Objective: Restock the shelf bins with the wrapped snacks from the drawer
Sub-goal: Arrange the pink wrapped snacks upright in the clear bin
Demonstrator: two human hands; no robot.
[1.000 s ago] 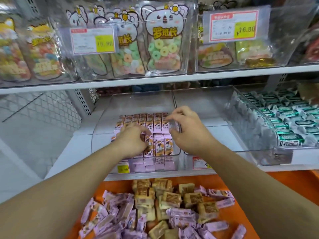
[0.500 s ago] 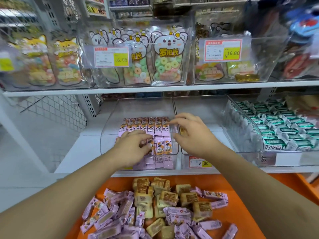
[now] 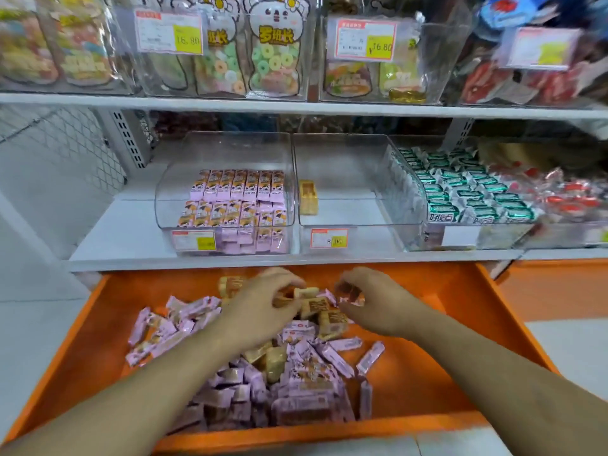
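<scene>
Reaching into drawer (image 3: pixel 460 291), fingers (image 3: pixel 283 292) among wrapped snacks (image 3: pixel 296 366)

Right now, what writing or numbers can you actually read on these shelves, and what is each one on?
"16.80": price tag on the top left bin.
"16.80": price tag on the next top bin.
"罗班长": candy bag with the bear face.
"8.00": price tag on the nearly empty middle bin.
"好吃点": green wrapped snack.
Too blurred: the lilac bin's tag, the far right tag, all small print, the drawer snacks' wrappers.
</scene>
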